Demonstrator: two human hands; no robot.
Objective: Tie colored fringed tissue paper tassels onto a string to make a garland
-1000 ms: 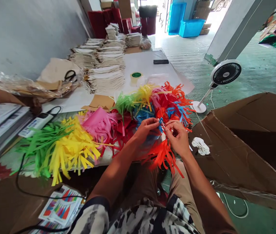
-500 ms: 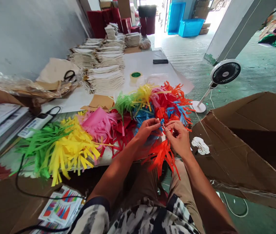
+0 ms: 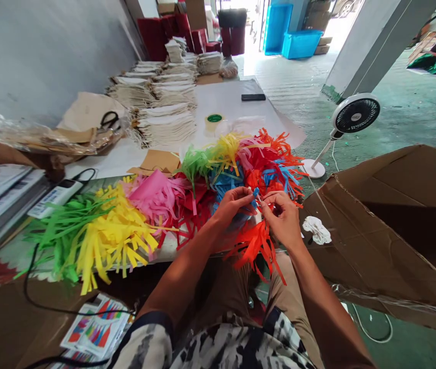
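Both hands have hardly moved since a moment ago; they stay close together over the bright paper, and the orange bunch below them hangs a touch lower.

Everything sits around the big pile of paper tassels (image 3: 187, 200), which spreads across the table (image 3: 225, 102) in green, yellow, pink, red, blue and orange. To the right of the pile is a large brown cardboard box (image 3: 391, 225). Behind the pile stand stacks of cream bags (image 3: 166, 120), with a white fan (image 3: 351, 120) on the floor off to the right. Just behind the pile sits a roll of tape (image 3: 214, 121).

At the near right edge of the pile, the left hand (image 3: 231, 205) and the right hand (image 3: 284, 218) meet. Each has its fingers pinched nearly shut on the same small blue strip (image 3: 256, 193), fingertips almost touching. An orange tassel (image 3: 256, 246) hangs just under the hands.

It looks like the blue strip is being tied or twisted around the top of a tassel. The next move likely needs a small, careful pull with both hands, so the thin paper does not tear.
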